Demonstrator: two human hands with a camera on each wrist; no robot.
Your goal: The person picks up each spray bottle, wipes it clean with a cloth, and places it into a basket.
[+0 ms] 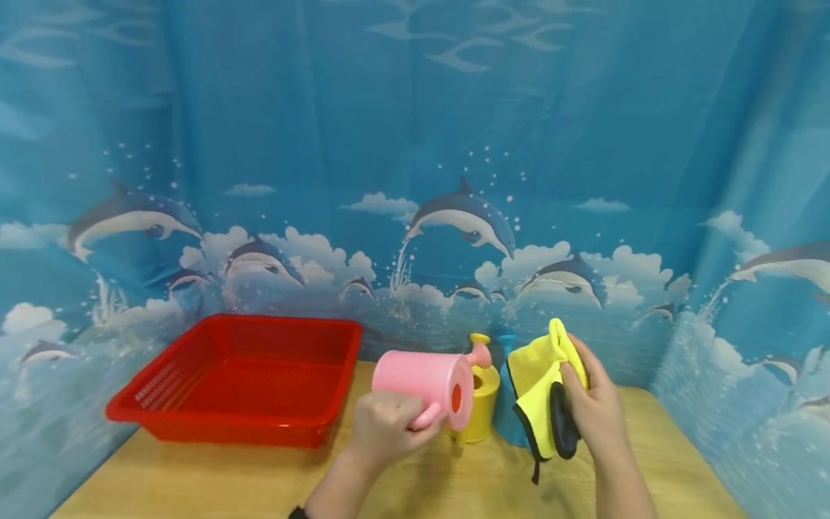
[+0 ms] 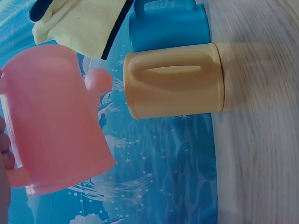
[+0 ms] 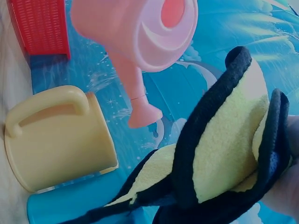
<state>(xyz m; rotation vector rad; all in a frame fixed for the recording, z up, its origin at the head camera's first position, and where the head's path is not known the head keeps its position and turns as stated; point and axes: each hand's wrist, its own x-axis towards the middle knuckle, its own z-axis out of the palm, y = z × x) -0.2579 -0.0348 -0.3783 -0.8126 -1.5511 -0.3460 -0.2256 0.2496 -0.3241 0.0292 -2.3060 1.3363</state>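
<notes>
My left hand (image 1: 387, 425) grips the handle of a pink watering can (image 1: 418, 376), which is tilted onto its side above the table with its spout toward the right. In the left wrist view only the fingertips show, at the left edge beside the pink can (image 2: 56, 121). A yellow cloth with black edging (image 1: 541, 393) hangs folded from my right hand (image 1: 596, 404), pinched between thumb and fingers. Behind them stand a yellow watering can (image 1: 483, 407) and a blue watering can (image 1: 509, 418), the blue one partly hidden by the cloth.
On the left of the wooden table (image 1: 240, 483) sits a red basket (image 1: 311, 430) with slotted sides; nothing shows inside it. A blue curtain (image 1: 402, 108) printed with dolphins hangs behind the table and along both sides.
</notes>
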